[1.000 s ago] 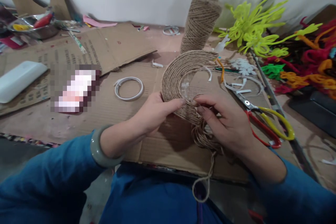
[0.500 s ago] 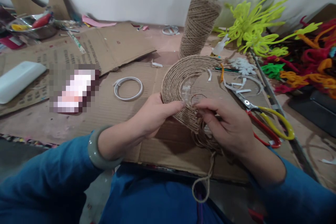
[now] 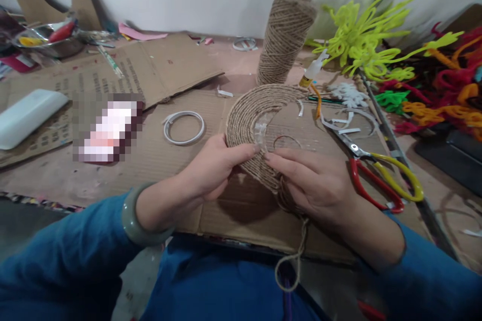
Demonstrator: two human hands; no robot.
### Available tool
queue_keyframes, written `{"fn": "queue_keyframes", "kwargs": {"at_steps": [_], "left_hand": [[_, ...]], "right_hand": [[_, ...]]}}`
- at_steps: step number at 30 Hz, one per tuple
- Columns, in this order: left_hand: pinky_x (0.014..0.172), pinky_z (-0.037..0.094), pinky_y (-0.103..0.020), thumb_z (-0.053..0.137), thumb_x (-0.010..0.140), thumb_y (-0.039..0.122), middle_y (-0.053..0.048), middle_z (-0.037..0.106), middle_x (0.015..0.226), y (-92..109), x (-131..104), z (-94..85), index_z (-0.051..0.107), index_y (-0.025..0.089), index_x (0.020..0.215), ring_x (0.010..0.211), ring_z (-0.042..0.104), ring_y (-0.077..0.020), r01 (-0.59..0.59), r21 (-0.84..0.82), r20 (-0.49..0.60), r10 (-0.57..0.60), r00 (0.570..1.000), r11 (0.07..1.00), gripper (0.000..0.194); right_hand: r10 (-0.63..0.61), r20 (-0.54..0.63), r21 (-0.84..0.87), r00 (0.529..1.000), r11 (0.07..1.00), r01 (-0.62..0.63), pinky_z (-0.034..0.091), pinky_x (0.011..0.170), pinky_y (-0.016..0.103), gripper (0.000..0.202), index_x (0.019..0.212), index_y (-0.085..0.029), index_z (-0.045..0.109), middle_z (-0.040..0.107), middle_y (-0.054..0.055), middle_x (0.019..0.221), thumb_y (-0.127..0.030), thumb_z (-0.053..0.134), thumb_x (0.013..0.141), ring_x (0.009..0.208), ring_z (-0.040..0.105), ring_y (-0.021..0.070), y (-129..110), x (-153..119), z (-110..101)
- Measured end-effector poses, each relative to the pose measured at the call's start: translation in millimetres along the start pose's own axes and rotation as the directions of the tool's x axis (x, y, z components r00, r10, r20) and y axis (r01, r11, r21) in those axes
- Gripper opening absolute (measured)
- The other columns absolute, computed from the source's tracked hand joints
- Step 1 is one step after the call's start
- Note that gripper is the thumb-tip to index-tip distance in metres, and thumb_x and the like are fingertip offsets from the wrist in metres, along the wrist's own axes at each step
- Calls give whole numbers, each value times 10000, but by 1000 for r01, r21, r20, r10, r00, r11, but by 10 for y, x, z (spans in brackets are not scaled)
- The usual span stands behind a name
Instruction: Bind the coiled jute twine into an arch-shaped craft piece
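Observation:
A crescent-shaped piece [image 3: 244, 115] covered in rows of jute twine is held above the cardboard, with clear tape [image 3: 260, 130] on its inner edge. My left hand [image 3: 216, 165] grips its lower left side, thumb on top and fingers beneath. At the inner edge, close to the left thumb, my right hand [image 3: 316, 180] pinches the twine with its fingertips; the exact pinch point is partly hidden. A thin strand [image 3: 288, 138] loops up above the right fingers. Below them, loose twine [image 3: 288, 200] is bunched, and a twine loop [image 3: 289, 271] hangs past the table edge.
Scissors [image 3: 354, 148] with red and yellow handles lie right of my right hand. A twine spool [image 3: 286, 35] and a glue bottle [image 3: 313, 72] stand behind. White tape coil [image 3: 184, 128], blurred phone-like object [image 3: 109, 133] and white box [image 3: 32, 115] lie left. Yellow pipe-cleaner flowers [image 3: 361, 40] rise at right.
The twine-covered piece has shifted slightly left and down, uncovering more of the glue bottle. My right hand has moved left, its fingers now nearer the left thumb.

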State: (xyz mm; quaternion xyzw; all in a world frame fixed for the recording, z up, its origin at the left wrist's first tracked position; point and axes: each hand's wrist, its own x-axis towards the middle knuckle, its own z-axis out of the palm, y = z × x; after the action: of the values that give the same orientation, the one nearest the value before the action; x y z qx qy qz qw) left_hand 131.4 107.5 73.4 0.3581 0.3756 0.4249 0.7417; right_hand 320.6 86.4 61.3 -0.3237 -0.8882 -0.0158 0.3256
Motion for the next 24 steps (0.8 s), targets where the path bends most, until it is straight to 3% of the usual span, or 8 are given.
{"fn": "queue_keyframes", "kwargs": {"at_steps": [6, 9, 11, 16, 20, 22, 24], "left_hand": [[802, 529, -324, 762, 634, 195, -45, 739, 827, -15, 45, -1, 701, 138, 833, 850, 689, -217, -3, 31, -17, 3, 1000, 1000, 216], [792, 526, -325, 747, 647, 201, -50, 737, 850, -8, 40, 11, 696, 135, 856, 862, 682, -219, -26, 52, -15, 27, 1000, 998, 225], [806, 521, -328, 738, 655, 203, -53, 734, 873, -5, 30, 14, 694, 137, 862, 882, 674, -220, -41, 72, -8, 41, 999, 997, 221], [793, 504, -313, 692, 690, 192, -45, 714, 859, -19, 18, 1, 688, 127, 850, 856, 647, -197, -90, 228, 8, 90, 996, 970, 173], [759, 499, -281, 646, 732, 188, -24, 697, 813, -28, 10, 7, 694, 121, 849, 797, 629, -163, -127, 329, 37, 122, 992, 936, 143], [755, 495, -264, 649, 727, 176, -9, 691, 787, -30, 3, 18, 696, 124, 848, 772, 620, -146, -138, 336, 51, 128, 990, 932, 139], [754, 492, -258, 659, 708, 160, -1, 683, 769, -30, -5, 31, 692, 124, 835, 759, 614, -140, -141, 319, 66, 126, 990, 937, 136]], "right_hand": [[183, 79, 243, 980, 950, -197, 565, 906, 282, 377, 1182, -225, 631, 697, 69, 1177, -67, 458, 887, 1045, 680, 156, 31, 7, -28], [321, 154, 350, 934, 867, -356, 585, 855, 314, 362, 1267, -227, 561, 696, 66, 1160, -149, 447, 933, 960, 706, 158, 53, 3, -42], [396, 135, 366, 908, 832, -417, 584, 859, 345, 318, 1239, -230, 572, 686, 73, 1179, -195, 451, 947, 943, 710, 169, 76, 0, -46], [352, -4, 209, 936, 916, -344, 524, 972, 386, 178, 1016, -201, 667, 683, 98, 1194, -193, 518, 919, 1115, 647, 214, 116, 19, -111], [310, -98, 133, 946, 946, -296, 528, 927, 345, 158, 981, -214, 671, 707, 74, 1129, -165, 546, 898, 1043, 668, 192, 91, 56, -180], [311, -73, 148, 948, 943, -298, 537, 838, 302, 151, 936, -214, 670, 734, 52, 994, -175, 527, 907, 926, 687, 169, 70, 86, -185], [324, 67, 205, 944, 921, -331, 520, 716, 261, 160, 878, -203, 669, 731, 34, 847, -205, 512, 912, 789, 679, 146, 50, 122, -169]]}}
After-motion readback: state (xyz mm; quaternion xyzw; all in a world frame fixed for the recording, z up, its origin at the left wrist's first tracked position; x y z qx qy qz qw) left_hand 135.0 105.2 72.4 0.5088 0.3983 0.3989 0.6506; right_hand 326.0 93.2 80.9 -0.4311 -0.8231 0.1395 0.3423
